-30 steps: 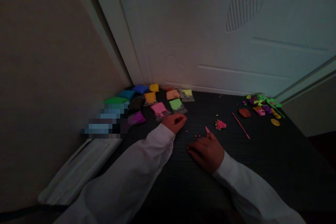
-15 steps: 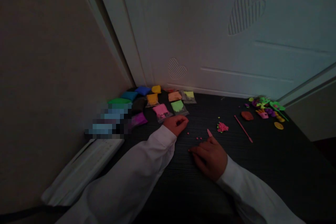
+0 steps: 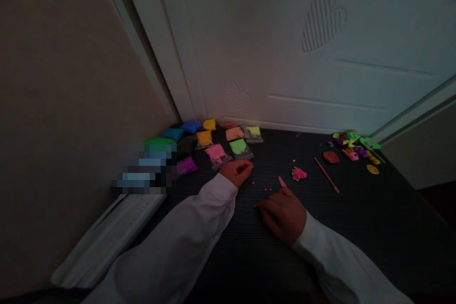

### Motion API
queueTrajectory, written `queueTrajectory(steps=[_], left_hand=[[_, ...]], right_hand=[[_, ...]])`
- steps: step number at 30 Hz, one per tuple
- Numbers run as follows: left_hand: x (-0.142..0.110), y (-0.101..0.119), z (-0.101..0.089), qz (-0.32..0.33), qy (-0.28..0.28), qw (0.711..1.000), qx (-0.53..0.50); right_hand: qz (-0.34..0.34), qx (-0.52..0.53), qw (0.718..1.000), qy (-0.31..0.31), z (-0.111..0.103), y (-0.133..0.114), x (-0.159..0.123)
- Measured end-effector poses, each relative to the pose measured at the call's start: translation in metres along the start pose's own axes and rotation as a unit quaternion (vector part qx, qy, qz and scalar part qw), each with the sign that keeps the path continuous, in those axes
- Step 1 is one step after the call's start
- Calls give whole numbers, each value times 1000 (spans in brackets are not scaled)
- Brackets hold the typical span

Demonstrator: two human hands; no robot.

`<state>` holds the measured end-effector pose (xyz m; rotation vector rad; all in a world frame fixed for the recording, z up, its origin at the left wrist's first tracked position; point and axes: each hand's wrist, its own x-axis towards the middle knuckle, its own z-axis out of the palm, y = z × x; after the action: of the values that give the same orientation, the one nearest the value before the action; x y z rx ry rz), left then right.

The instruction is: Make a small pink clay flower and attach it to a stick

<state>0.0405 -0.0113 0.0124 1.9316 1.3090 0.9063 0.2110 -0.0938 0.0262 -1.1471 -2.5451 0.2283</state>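
Observation:
My left hand [image 3: 237, 172] is closed in a pinch above the dark table, just in front of the pink clay packet. Whatever its fingertips hold, if anything, is too small to make out. My right hand [image 3: 285, 216] is closed around a pink modelling tool [image 3: 281, 182], whose flat pointed end sticks out beyond the knuckles. At that hand's fingertips there seems to be a tiny pink speck. Between the hands lie several tiny pink clay balls [image 3: 265, 189]. To the right sits a cluster of small pink clay pieces [image 3: 298, 174] with green bits around it.
Bags of coloured clay, among them a green packet [image 3: 239, 146] and an orange packet [image 3: 204, 139], line the back left. A second pink tool [image 3: 326, 175], a red-brown lump [image 3: 331, 157] and colourful clay figures [image 3: 352, 145] lie right. A white power strip-like object [image 3: 110, 242] lies left.
The whole view has shifted slightly, so things sit a little further left and lower. Both hands keep nearly the same pose and place on the table.

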Motion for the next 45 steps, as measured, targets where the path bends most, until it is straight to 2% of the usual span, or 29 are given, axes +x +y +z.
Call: queueTrajectory(steps=[11, 18, 20, 30, 45], left_hand=[[0, 1, 0, 1, -2, 1000, 2], [0, 1, 1, -6, 1, 1000, 2], [0, 1, 1, -7, 0, 1000, 0], [-1, 2, 0, -14, 1, 1000, -5], [0, -1, 2, 5, 0, 1000, -7]], right_hand=[[4, 9, 1000, 0, -2, 0, 0], [-4, 35, 996, -86, -14, -6, 1], [6, 29, 996, -89, -16, -7, 1], [3, 40, 998, -38, -12, 0, -2], [3, -34, 999, 7, 2, -4, -6]])
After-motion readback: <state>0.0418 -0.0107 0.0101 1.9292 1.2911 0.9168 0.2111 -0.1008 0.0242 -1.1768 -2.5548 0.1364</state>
